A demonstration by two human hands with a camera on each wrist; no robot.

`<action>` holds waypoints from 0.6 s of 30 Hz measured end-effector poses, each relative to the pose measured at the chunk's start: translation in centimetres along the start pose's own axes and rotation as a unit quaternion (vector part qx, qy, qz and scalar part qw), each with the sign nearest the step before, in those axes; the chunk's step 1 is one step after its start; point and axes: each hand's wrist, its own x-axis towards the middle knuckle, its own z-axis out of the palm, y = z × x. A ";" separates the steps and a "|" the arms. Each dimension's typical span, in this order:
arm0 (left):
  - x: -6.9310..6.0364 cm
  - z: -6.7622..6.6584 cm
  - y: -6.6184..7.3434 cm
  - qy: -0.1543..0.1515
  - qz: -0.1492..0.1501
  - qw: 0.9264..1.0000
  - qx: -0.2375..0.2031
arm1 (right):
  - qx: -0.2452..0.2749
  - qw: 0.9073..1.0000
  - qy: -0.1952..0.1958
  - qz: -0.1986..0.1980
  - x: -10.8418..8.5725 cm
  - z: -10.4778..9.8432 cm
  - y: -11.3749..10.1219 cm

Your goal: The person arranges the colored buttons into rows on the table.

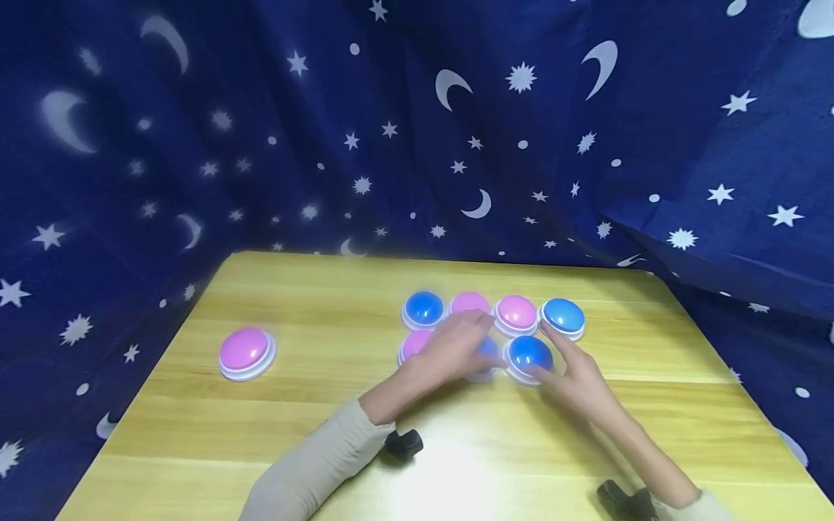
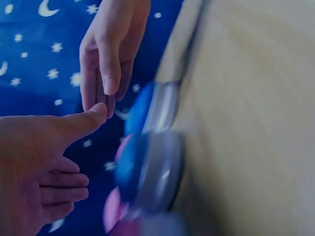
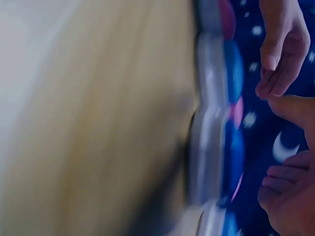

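Domed push buttons with white bases stand in two close rows on the table. My left hand (image 1: 449, 346) is above the left part of the rows, fingers extended, partly covering a pink button (image 1: 469, 300) and a blue button (image 1: 487, 350). My right hand (image 1: 580, 380) is at the right end, thumb and fingers spread near the front blue button (image 1: 530, 353) and the back blue button (image 1: 563, 315). In the left wrist view both hands hover apart from the blurred blue button (image 2: 130, 162), holding nothing. Whether any fingertip touches a button cannot be told from the head view.
A lone pink button (image 1: 244, 349) sits at the table's left side. Also in the group are a blue button (image 1: 423, 308), a pink button (image 1: 517, 312) and a front pink button (image 1: 413, 343). Behind the wooden table (image 1: 313, 412) hangs a dark blue star-and-moon curtain (image 1: 404, 87).
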 end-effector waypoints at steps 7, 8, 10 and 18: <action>-5.2 -5.3 -2.8 0.055 -0.028 0.997 -0.050 | 0.068 0.997 0.003 -0.046 1.8 3.1 -5.9; -6.1 -6.2 -3.1 0.064 -0.036 0.996 -0.056 | 0.080 0.995 -0.004 -0.053 2.1 3.6 -6.9; -8.0 -8.2 -3.8 0.083 -0.050 0.993 -0.060 | 0.105 0.992 -0.021 -0.062 2.4 4.5 -9.2; -16.3 -14.9 -8.8 0.085 -0.209 0.973 -0.044 | 0.160 0.976 -0.096 -0.108 4.5 10.4 -17.4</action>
